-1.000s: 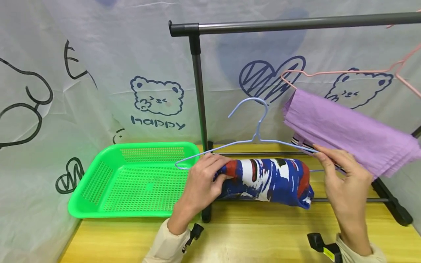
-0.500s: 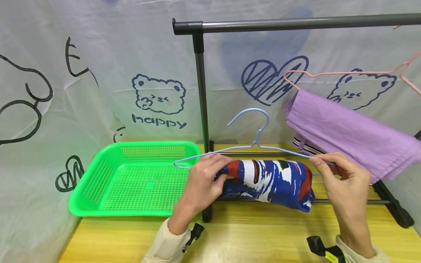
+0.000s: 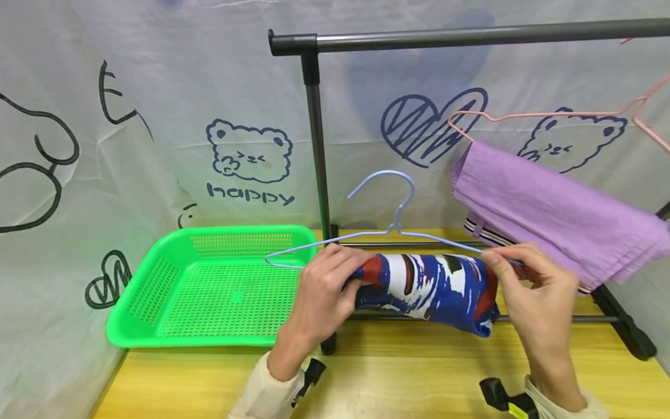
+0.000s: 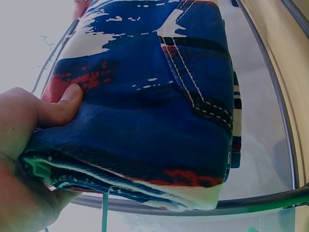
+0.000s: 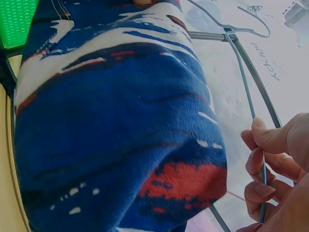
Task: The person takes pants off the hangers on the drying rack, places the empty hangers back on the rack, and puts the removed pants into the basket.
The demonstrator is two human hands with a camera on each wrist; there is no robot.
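Note:
My left hand (image 3: 327, 285) grips the left end of folded blue, red and white patterned pants (image 3: 426, 291), thumb on top. Stitching like a pocket's shows on the pants (image 4: 145, 111) in the left wrist view, and a thin wire comes out of their folded end. Behind them is a light blue wire clothes hanger (image 3: 361, 234), its hook pointing up. The right hand (image 3: 539, 291) pinches the hanger's right arm between thumb and fingers. In the right wrist view those curled fingers (image 5: 263, 188) lie round the wire, beside the pants. Most of the hanger's lower bar is hidden by the pants.
A green plastic basket (image 3: 117, 314) stands on the wooden table (image 3: 398, 378) at the left. The dark metal clothes rack (image 3: 445, 39) rises behind the hands. Lilac folded pants (image 3: 549, 209) hang from a pink hanger (image 3: 549, 114) at the right.
The blue hanger has dropped a little, then slid left through the pants, its left end reaching further over the basket. My right hand has moved left with it; the left hand has hardly moved.

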